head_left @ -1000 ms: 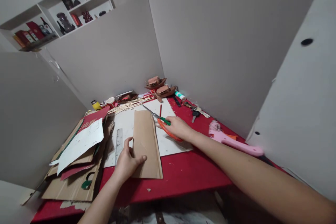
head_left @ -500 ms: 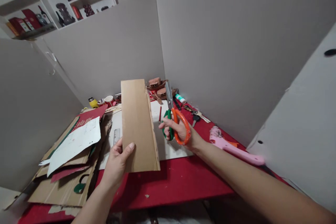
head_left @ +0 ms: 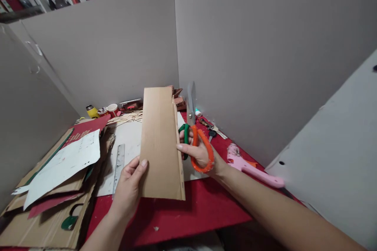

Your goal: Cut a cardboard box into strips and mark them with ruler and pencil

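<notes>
A long rectangular piece of brown cardboard is held up over the table, its right edge showing a narrow folded strip. My left hand grips its lower left edge, thumb on the front face and fingers behind. In my right hand is a pair of scissors with one orange and one green handle. Their blades point up and look closed together, clear of the sheet. My right thumb tip reaches the cardboard's right edge; whether it presses there I cannot tell.
Stacked cardboard with a white paper sheet on top lies left. A ruler rests on a white board. Thin sticks, paper cups and a yellow bottle stand behind. A pink glue gun and keys lie right.
My right hand has brought the scissors closer to the cardboard, so its thumb now reaches the right edge. The view has shifted, and more of the ruler shows.
</notes>
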{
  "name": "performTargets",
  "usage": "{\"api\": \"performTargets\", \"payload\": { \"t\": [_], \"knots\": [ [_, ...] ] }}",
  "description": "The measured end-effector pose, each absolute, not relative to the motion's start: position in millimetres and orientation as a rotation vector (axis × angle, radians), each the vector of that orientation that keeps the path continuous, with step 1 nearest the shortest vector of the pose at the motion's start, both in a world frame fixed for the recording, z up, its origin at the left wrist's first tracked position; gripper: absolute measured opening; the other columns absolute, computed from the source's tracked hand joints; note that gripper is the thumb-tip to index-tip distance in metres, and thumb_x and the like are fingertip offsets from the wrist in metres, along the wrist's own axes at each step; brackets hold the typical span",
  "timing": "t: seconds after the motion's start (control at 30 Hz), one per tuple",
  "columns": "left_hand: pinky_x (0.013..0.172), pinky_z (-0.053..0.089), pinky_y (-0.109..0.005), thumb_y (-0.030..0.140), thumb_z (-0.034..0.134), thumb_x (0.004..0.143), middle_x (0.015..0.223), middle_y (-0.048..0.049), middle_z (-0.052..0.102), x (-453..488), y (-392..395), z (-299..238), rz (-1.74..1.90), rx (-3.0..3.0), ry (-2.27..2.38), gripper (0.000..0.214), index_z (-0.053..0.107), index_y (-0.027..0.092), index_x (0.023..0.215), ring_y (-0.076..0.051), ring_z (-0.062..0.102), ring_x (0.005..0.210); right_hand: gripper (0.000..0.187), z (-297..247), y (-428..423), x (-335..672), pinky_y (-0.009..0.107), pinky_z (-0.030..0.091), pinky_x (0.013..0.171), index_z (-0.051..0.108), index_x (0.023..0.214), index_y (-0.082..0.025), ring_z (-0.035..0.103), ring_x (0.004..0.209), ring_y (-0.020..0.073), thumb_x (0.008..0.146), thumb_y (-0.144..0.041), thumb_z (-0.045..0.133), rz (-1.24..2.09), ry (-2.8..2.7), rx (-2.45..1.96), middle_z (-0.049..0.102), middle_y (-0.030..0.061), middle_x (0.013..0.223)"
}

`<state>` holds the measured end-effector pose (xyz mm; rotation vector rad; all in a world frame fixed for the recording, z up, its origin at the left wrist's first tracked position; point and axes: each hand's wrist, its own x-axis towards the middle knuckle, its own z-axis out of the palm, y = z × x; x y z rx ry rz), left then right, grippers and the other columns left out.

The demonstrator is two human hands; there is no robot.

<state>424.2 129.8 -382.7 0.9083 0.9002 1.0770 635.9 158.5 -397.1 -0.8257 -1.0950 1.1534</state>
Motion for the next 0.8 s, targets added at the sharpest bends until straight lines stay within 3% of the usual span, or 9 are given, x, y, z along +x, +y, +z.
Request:
{"api": "performTargets", "payload": {
  "t": [0.17, 0.3, 0.47, 0.63, 0.8],
  "knots": [
    [0.052, 0.052, -0.02, 0.034, 0.074, 0.079, 0.086, -0.0046, 0.072, 423, 129, -398, 1.089, 0.945, 0.838, 0.03, 0.071, 0.016, 0.103, -0.013, 0.065, 0.065, 0.035, -399, 166, 643, 0.028, 0.05, 0.049, 0.052, 0.086, -0.021, 0.055, 0.053, 0.0123, 0.064, -0.036, 0.075, 0.912, -1.01, -0.912, 0.056, -0.0044, 0.068],
    [0.059, 0.056, -0.024, 0.035, 0.075, 0.077, 0.087, -0.0072, 0.072, 424, 129, -409, 1.022, 0.932, 0.827, 0.03, 0.071, 0.014, 0.098, -0.017, 0.068, 0.072, 0.036, -398, 169, 644, 0.027, 0.049, 0.046, 0.052, 0.083, -0.021, 0.055, 0.049, 0.0119, 0.062, -0.035, 0.077, 0.854, -0.992, -0.934, 0.057, -0.0043, 0.067],
    [0.065, 0.059, -0.026, 0.036, 0.074, 0.078, 0.104, -0.009, 0.072, 420, 134, -411, 1.137, 0.831, 0.837, 0.038, 0.067, 0.016, 0.11, -0.017, 0.068, 0.081, 0.037, -406, 169, 641, 0.027, 0.05, 0.045, 0.051, 0.084, -0.021, 0.056, 0.046, 0.0123, 0.065, -0.038, 0.078, 0.912, -1.039, -0.895, 0.058, -0.0042, 0.063],
    [0.066, 0.059, -0.025, 0.035, 0.075, 0.078, 0.105, -0.0061, 0.072, 411, 141, -413, 1.429, 0.715, 0.881, 0.04, 0.065, 0.02, 0.114, -0.014, 0.069, 0.079, 0.026, -417, 172, 650, 0.026, 0.05, 0.049, 0.053, 0.088, -0.02, 0.056, 0.052, 0.0118, 0.082, -0.042, 0.068, 0.888, -1.12, -0.9, 0.063, 0.0, 0.073],
    [0.079, 0.058, -0.029, 0.036, 0.074, 0.079, 0.101, -0.0029, 0.075, 391, 137, -394, 1.807, 0.661, 0.9, 0.034, 0.067, 0.023, 0.109, -0.017, 0.07, 0.089, 0.029, -409, 173, 653, 0.026, 0.048, 0.051, 0.053, 0.084, -0.02, 0.053, 0.052, 0.011, 0.084, -0.047, 0.063, 0.793, -1.122, -1.022, 0.061, -0.001, 0.072]
  ]
}}
